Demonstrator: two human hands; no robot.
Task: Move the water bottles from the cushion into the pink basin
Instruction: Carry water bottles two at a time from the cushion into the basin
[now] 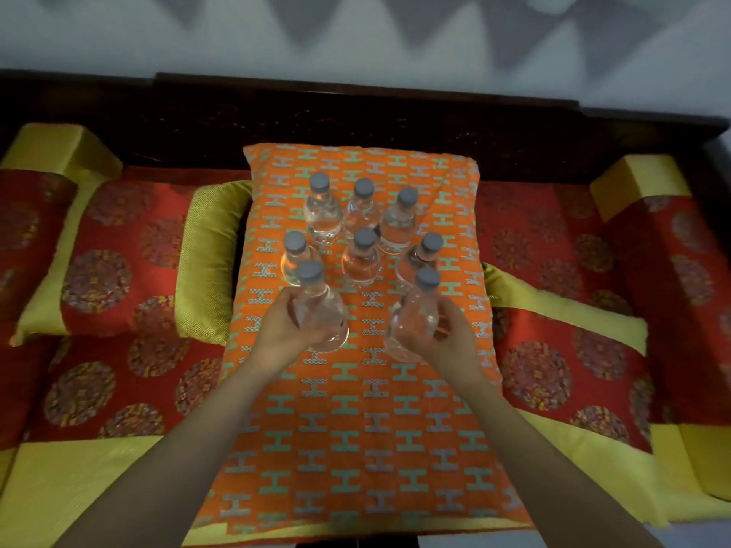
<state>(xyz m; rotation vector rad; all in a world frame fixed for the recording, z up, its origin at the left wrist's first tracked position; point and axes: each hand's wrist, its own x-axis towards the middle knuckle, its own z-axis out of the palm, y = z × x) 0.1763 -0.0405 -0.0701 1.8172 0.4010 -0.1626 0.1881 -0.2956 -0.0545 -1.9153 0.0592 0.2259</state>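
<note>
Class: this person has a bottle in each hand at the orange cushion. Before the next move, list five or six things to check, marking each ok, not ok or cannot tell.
1. The left hand grips the left bottle, fingers curled round its body: ok.
2. The right hand grips the right bottle the same way: ok.
3. The grey caps are on both held bottles: ok.
4. Held bottles clear of the six bottles standing behind: cannot tell; the left one overlaps a neighbour in this view.
5. Those six upright on the cushion: ok.
6. The pink basin in sight: not ok; it is outside the view.
</note>
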